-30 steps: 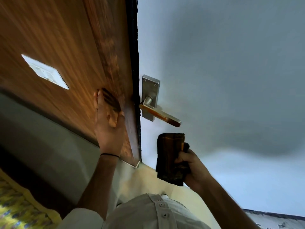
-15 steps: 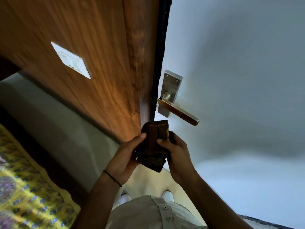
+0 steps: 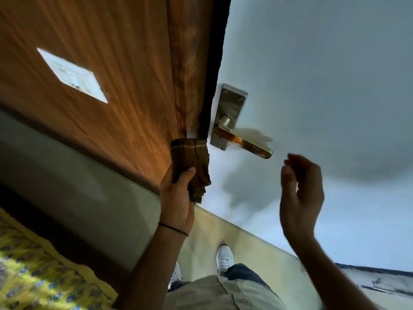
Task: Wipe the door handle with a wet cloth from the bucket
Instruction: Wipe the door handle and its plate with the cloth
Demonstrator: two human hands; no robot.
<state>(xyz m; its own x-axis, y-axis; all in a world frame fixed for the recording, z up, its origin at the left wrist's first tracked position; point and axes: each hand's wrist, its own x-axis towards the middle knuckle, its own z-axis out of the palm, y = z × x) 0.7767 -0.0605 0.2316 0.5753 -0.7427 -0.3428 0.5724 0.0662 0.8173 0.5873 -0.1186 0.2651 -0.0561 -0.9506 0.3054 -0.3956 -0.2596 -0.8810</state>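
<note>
A metal lever door handle with a brown grip sits on a steel backplate on the pale door face. My left hand grips a folded dark brown checked cloth, held upright just left of and below the handle, near the door's edge. My right hand hangs free to the right of the handle's tip, fingers loosely curled and apart, holding nothing. No bucket is in view.
The wood-grain door frame and panel with a white switch plate fills the upper left. Below are my white shoes on pale floor, and a yellow patterned fabric at the lower left.
The cloth passed from my right hand, through both hands, into my left hand alone. My right hand let go and moved out to the right. The left hand left the door frame.
</note>
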